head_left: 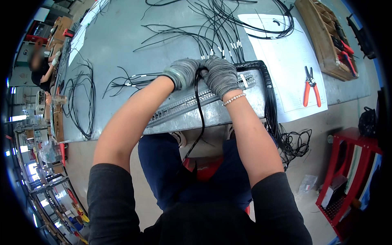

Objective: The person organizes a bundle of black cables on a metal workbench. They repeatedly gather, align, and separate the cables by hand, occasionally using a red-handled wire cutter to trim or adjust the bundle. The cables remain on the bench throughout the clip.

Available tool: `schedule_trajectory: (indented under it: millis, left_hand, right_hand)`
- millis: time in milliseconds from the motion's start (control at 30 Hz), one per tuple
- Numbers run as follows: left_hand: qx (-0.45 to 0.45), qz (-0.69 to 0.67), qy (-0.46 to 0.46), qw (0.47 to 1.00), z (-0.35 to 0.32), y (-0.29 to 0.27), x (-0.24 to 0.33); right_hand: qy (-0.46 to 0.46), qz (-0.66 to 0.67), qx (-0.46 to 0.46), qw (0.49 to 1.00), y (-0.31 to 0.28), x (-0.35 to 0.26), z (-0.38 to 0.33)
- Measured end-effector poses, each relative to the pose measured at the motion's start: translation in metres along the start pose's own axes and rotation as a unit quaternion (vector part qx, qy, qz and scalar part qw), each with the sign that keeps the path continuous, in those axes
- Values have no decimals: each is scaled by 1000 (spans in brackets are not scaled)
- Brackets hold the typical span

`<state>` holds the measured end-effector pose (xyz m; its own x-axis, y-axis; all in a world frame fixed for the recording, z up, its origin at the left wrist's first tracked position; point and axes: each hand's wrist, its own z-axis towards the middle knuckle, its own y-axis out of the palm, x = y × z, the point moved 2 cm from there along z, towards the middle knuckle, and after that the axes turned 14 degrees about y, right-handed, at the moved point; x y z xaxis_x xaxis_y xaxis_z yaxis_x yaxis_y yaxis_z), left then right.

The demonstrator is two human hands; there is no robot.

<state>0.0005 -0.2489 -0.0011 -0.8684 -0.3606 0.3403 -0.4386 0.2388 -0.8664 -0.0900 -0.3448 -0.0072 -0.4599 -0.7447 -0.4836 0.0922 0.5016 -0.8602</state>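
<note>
Between the left hand (184,73) and right hand (221,74), both curled around its top, hangs a black strip (198,98), probably light and bendy, best pinched beside the fingers.

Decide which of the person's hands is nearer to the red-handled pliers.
Right. The right hand is left of the red-handled pliers; the left hand is farther left.

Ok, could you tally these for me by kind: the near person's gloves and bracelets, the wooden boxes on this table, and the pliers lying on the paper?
Gloves, left glove and right glove: 2
Bead bracelet: 1
Wooden box: 1
Pliers: 1
Total: 5
</note>
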Motion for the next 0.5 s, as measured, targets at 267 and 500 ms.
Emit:
schedule_trajectory:
  millis: [267, 500]
  left_hand:
    - [-9, -169, 24, 985, -1, -14, -31]
    - [-60, -423, -124, 896, -15, -40, -18]
  right_hand:
    - [-71, 8, 9, 997, -7, -12, -15]
    - [-88, -11, 34, 995, -1, -17, -27]
